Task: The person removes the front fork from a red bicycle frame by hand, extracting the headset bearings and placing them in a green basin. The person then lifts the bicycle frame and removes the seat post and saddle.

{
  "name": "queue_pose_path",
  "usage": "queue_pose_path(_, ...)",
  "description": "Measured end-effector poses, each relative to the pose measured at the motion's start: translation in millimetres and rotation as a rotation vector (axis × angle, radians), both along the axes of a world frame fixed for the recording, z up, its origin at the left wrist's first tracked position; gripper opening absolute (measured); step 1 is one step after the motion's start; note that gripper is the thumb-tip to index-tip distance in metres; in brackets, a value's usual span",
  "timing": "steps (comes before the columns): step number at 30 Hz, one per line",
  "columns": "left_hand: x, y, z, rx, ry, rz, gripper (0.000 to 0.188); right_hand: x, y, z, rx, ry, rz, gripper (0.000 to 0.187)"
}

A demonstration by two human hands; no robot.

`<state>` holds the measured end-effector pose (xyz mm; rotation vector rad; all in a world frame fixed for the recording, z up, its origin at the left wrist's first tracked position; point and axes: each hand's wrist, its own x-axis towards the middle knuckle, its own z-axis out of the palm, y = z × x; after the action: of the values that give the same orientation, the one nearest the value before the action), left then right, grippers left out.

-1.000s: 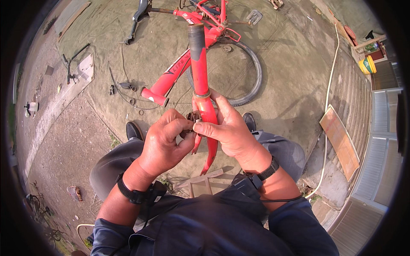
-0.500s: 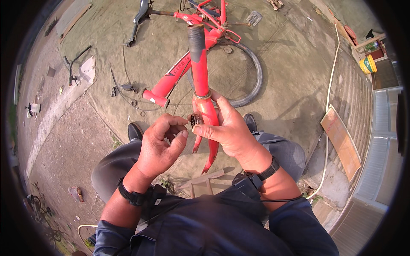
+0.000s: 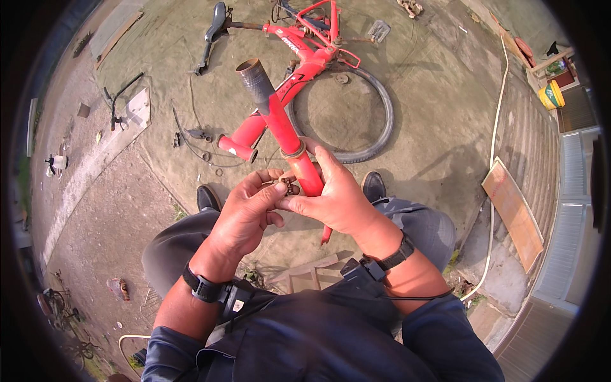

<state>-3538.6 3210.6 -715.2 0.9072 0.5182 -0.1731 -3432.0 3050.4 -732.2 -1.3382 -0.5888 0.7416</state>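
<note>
A red bicycle fork (image 3: 280, 124) stands tilted in front of me, its dark threaded steerer top leaning to the upper left. My right hand (image 3: 340, 197) is closed round the fork just below the ring at the foot of its steerer. Between the left fingertips and the right thumb is a small caged ball-bearing ring (image 3: 289, 187), dark and greasy. My left hand (image 3: 245, 207) pinches it from the left, close to the fork. Fingers partly cover the ring, and my right hand hides much of the fork's legs.
Beyond the fork lies a red bicycle frame (image 3: 245, 137) with a black saddle (image 3: 219, 18) and a wheel (image 3: 385, 121). Cables, small rings (image 3: 219, 171) and a handlebar (image 3: 114, 105) lie to the left. A board (image 3: 512, 213) and a pale hose (image 3: 493, 140) are on the right.
The fork's top has swung left and tilted. My left fingers have closed onto the bearing ring, which my right thumb was holding beside the fork.
</note>
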Motion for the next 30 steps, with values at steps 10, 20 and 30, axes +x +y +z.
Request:
queue_pose_path(10,3.1,10.7,-10.0,-0.037,0.001,-0.033,0.046,-6.1,0.6,5.6,-0.076,-0.057,0.0,0.089)
queue_pose_path(20,23.2,74.5,-56.0,-0.283,0.108,0.077,0.034,57.2,35.8,2.9,-0.146,0.364,-0.233,0.075)
queue_pose_path(30,29.5,77.9,-97.2,-0.175,0.449,-0.132,0.029,139.1,57.0,51.3,-0.129,0.378,-0.398,0.054)
